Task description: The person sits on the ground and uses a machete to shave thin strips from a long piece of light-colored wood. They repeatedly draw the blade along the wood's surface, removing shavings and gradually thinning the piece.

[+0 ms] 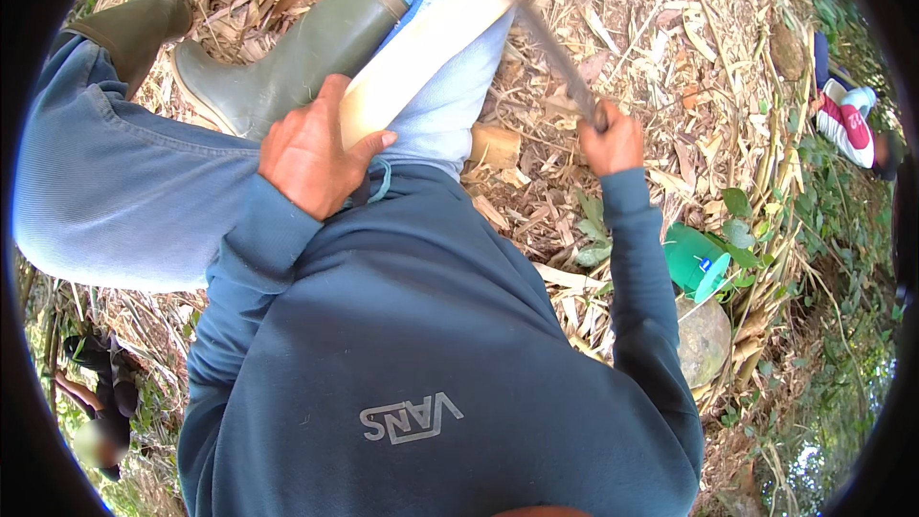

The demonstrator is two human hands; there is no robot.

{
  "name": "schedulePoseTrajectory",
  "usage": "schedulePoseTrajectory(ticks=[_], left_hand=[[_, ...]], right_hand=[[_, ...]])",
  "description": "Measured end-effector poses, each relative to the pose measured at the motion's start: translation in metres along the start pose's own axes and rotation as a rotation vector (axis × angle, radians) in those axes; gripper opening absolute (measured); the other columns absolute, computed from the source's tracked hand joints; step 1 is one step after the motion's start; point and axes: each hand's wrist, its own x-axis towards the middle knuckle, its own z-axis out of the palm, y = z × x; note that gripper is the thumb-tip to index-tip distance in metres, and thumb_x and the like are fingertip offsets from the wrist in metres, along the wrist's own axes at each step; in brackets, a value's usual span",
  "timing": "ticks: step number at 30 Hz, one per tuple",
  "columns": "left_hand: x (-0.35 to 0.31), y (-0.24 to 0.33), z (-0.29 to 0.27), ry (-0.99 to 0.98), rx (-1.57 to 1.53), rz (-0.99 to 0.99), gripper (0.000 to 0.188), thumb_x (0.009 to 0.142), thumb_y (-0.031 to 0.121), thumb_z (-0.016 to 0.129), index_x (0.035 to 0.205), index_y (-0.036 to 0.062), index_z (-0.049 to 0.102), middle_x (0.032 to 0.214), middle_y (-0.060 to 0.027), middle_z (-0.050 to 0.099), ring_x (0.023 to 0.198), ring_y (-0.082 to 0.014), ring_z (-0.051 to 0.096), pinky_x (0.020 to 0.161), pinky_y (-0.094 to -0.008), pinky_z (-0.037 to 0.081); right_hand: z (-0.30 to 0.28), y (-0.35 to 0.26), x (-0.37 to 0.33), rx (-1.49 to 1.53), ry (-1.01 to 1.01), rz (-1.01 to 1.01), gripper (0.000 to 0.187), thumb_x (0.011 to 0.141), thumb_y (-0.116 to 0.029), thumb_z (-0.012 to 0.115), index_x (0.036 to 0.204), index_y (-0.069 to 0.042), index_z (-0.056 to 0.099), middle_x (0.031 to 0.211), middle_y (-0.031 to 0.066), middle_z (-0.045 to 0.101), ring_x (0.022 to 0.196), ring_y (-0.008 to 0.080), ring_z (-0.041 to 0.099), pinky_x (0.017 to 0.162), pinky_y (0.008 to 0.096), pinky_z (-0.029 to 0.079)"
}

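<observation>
My left hand [311, 153] is closed round the near end of a pale, flat wooden slat [426, 53], its thumb along the edge. The slat lies slanted across my jeans-covered leg, its far end toward the top of the view. My right hand [615, 141] grips the handle of a long-bladed knife [555, 50], likely a machete, blurred by motion. The blade slants up to the left, and its tip overlaps the slat's face in this view; whether it touches cannot be told.
Dry shavings and leaves [613, 29] cover the ground. A short cut piece of wood [496, 146] lies beside my leg. Right of my right arm are a green plastic container [691, 261] and a rounded stone [704, 340]. Other people [100, 383] appear at the left and right rims.
</observation>
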Motion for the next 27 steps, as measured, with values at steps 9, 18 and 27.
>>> schedulePoseTrajectory(ticks=[9,18,27], left_hand=[[0.001,-0.004,0.0,-0.028,-0.058,0.006,0.055,0.082,0.038,0.079,0.116,0.0027,0.052,0.086,-0.0265,0.069,0.085,-0.0464,0.067,0.074,-0.0527,0.052],[-0.004,-0.004,0.0,-0.054,-0.085,-0.001,0.055,0.083,0.035,0.078,0.119,0.0033,0.053,0.088,-0.0248,0.069,0.086,-0.0456,0.066,0.074,-0.0504,0.052],[-0.003,-0.005,-0.002,-0.075,-0.06,-0.019,0.054,0.083,0.034,0.078,0.119,0.0034,0.053,0.089,-0.0244,0.069,0.088,-0.0454,0.066,0.076,-0.0502,0.051]], right_hand=[[-0.004,0.008,0.016,-0.068,0.037,0.06,0.022,0.079,-0.023,0.065,0.08,-0.001,0.061,0.055,0.0201,0.052,0.054,0.0408,0.056,0.058,0.0469,0.045],[-0.003,0.015,0.032,-0.122,0.028,0.159,0.026,0.079,-0.028,0.067,0.085,-0.003,0.068,0.066,0.0229,0.064,0.067,0.0433,0.065,0.067,0.0494,0.052],[-0.003,0.024,0.04,-0.104,0.05,0.154,0.027,0.076,-0.027,0.068,0.075,0.0,0.063,0.062,0.0239,0.061,0.062,0.0431,0.062,0.066,0.0473,0.051]])
